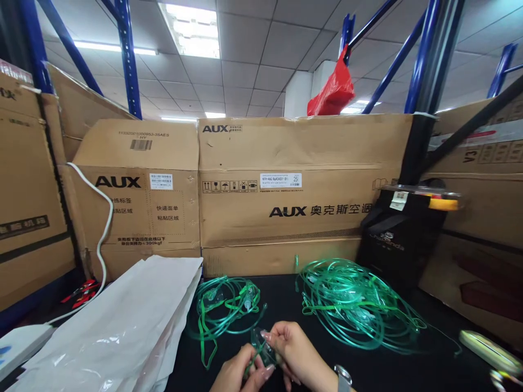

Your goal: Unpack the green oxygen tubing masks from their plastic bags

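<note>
At the bottom centre, my left hand (237,374) and my right hand (292,351) meet over a black tabletop (408,365). Together they pinch a small clear plastic piece (261,344) with green tubing attached. A loose coil of green tubing (223,305) lies just beyond my left hand. A bigger tangled heap of green tubing (359,302) lies to the right of my right hand. A watch (343,377) is on my right wrist.
A large white plastic bag (122,326) lies to the left. AUX cardboard boxes (281,190) wall off the back, more boxes stand at both sides. A black bag (398,234) stands at the right, a white cable (104,234) hangs at the left.
</note>
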The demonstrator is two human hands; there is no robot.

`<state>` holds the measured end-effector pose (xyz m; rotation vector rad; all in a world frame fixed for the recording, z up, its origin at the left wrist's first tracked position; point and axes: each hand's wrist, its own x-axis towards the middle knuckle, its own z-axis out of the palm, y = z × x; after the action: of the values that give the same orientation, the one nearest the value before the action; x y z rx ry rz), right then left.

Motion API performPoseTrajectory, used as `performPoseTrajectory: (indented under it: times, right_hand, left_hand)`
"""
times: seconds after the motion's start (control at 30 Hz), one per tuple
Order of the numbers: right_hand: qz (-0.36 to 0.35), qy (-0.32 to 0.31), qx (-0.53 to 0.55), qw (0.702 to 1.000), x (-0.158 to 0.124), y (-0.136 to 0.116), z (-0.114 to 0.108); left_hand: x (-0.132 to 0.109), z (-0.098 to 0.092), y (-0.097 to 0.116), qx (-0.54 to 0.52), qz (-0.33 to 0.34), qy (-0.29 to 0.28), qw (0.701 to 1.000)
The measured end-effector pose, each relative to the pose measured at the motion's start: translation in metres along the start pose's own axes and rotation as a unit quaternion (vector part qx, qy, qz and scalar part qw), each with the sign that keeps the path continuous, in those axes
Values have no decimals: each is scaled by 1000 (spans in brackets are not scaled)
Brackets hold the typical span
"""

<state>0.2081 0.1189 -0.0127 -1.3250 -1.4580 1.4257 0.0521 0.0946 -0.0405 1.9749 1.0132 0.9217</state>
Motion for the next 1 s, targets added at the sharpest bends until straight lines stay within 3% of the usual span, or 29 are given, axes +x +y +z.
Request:
performPoseTrajectory:
  times: [0.13, 0.2, 0.53, 0.8, 1.0]
  right_hand:
    - [-23, 23, -33, 999, -5, 7, 12]
    - [-36, 30, -60, 997, -8, 8, 15]
    - [-29, 94, -149, 984, -9, -13, -6]
    - [-61, 111, -146, 981, -15, -17, -7]
    - [-45, 86, -80, 992, -9, -15, -9]
  left_hand:
    - [4, -2, 5, -134, -87, -22, 987]
    - [5, -5, 6, -157, -97, -27, 982]
    - [3, -6, 6, -84, -59, -76, 992]
    - [-5, -17, 19, 68, -6, -56, 996]
    - [0, -14, 20, -60, -59, -62, 994]
